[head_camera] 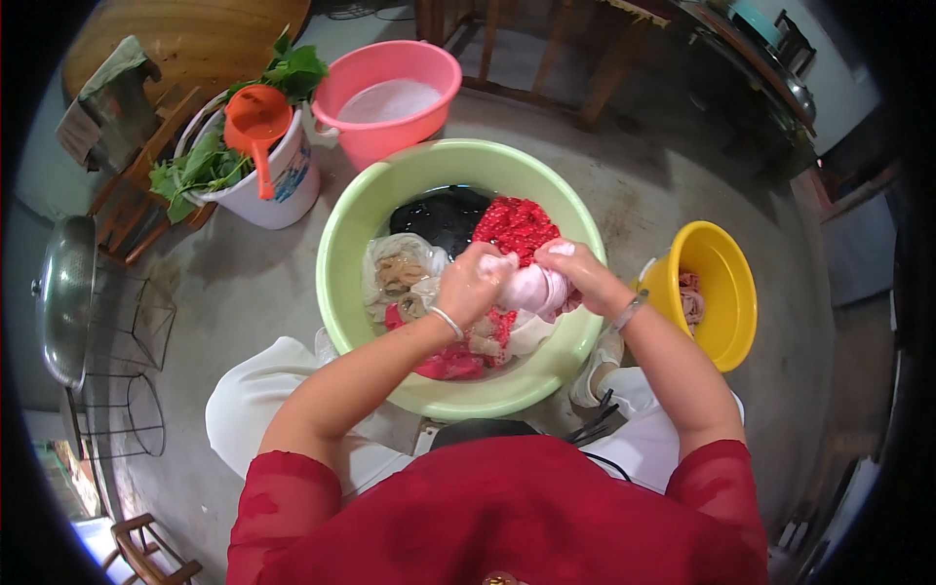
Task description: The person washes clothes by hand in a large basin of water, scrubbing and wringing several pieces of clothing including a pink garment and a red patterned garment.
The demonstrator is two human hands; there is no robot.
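Observation:
A wide light-green plastic basin (pixel 344 333) stands between my knees, holding water and several wet clothes. Over it, my left hand (pixel 474 284) and my right hand (pixel 578 274) both grip a bunched pale-pink cloth (pixel 536 291), which spans the gap between them. Behind the cloth lies a red patterned garment (pixel 516 223); a black cloth (pixel 439 221) rests at the basin's far side. Off-white and beige cloth (pixel 398 267) sits at the left, and a dark-pink cloth (pixel 450 363) is at the near side, partly under other pieces.
Right of the basin, a yellow bucket (pixel 735 292) tilts with a pink cloth (pixel 690 300) inside. Beyond the basin stand a pink basin (pixel 387 135) with sudsy water and a white bucket (pixel 281 194) with leafy greens and an orange dipper (pixel 257 121). Wire stands (pixel 139 409) are at left.

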